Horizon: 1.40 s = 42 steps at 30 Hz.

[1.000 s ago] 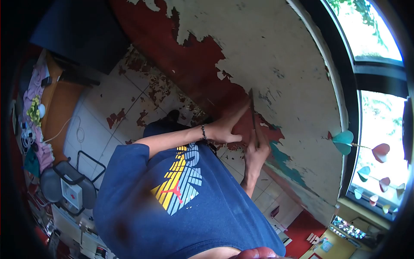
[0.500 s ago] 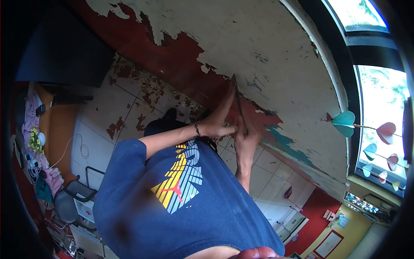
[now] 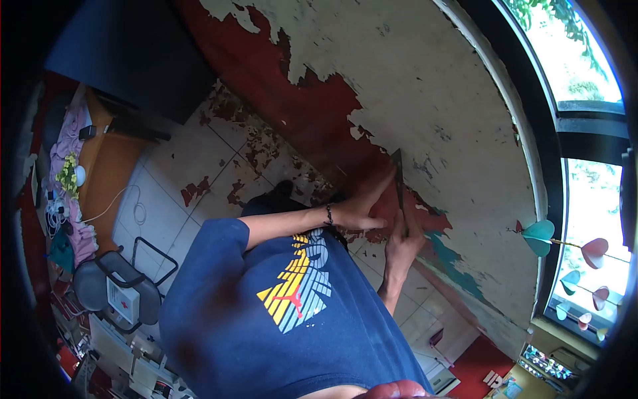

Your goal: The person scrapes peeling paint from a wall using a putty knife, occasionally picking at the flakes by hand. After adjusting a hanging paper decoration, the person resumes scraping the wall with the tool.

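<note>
The grip of your right hand (image 3: pixel 407 243) is closed around the near end of a thin scraper (image 3: pixel 399 186), which sticks out from it at 12 o'clock. Your left hand (image 3: pixel 359 211) is at 10 o'clock, with its fingers out straight and its thumb apart, not curled around anything. Its fingertips seem to rest on the blade, but I can't tell how hard they press.

To do this well, I think you want the blade low on the wall (image 3: pixel 472 133), tucked under the ragged edge of the red paint (image 3: pixel 299 106). Small, even pushes should work best, with your left fingertips back from the tip.

From your right grip, the red paint runs toward 11 o'clock and the pale wall spreads at 1. A green patch (image 3: pixel 457 267) is near, at 4. Farther out, paint chips (image 3: pixel 194 193) lie on the floor (image 3: pixel 169 169) between 9 and 10.
</note>
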Each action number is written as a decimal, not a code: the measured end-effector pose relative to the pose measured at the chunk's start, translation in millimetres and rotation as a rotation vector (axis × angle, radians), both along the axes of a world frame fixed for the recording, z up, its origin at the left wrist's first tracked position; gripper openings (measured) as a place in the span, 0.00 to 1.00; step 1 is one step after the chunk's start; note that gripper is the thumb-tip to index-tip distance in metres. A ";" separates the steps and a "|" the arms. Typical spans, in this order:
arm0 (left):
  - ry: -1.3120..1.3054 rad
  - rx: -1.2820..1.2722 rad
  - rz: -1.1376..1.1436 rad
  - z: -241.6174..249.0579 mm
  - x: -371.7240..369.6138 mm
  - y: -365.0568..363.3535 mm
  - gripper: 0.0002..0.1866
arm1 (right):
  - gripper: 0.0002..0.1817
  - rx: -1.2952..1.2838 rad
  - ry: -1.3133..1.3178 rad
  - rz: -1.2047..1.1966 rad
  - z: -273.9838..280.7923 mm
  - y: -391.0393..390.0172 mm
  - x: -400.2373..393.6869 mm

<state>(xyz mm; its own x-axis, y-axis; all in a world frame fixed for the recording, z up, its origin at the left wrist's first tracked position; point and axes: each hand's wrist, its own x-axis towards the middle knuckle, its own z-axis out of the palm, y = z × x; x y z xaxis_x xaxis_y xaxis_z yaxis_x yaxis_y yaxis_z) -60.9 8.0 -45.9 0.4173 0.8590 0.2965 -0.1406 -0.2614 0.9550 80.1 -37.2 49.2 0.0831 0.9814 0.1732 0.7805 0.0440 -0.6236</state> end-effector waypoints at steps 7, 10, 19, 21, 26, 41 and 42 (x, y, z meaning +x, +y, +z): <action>-0.039 -0.032 0.015 -3.8 7.2 -2.8 0.63 | 0.17 -0.015 -0.052 -0.013 1.5 -0.7 0.6; -0.026 -0.044 -0.013 -3.2 5.7 -5.4 0.63 | 0.17 -0.027 -0.009 0.021 6.8 -7.7 1.0; 0.009 -0.033 -0.024 -7.6 10.1 -6.2 0.63 | 0.18 -0.062 -0.038 -0.005 17.6 -6.9 2.2; -0.022 -0.051 -0.041 -5.7 14.2 -5.5 0.62 | 0.17 -0.107 -0.081 -0.062 28.6 -9.1 0.9; -0.068 -0.043 -0.045 -10.9 25.6 -8.8 0.62 | 0.18 -0.109 -0.090 -0.055 9.3 -6.0 21.6; 0.056 -0.005 -0.020 8.0 2.1 -3.4 0.64 | 0.18 -0.130 0.017 -0.010 3.2 -0.9 10.8; 0.047 0.015 0.047 6.7 3.3 -3.4 0.64 | 0.18 -0.165 0.042 -0.050 4.4 -0.4 10.3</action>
<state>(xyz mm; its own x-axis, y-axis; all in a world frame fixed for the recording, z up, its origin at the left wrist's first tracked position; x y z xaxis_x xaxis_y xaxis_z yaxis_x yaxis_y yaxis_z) -57.6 4.5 -39.2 0.3907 0.8734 0.2907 -0.0827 -0.2812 0.9561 90.4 -37.6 53.6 0.1364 0.9906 0.0052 0.7523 -0.1002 -0.6511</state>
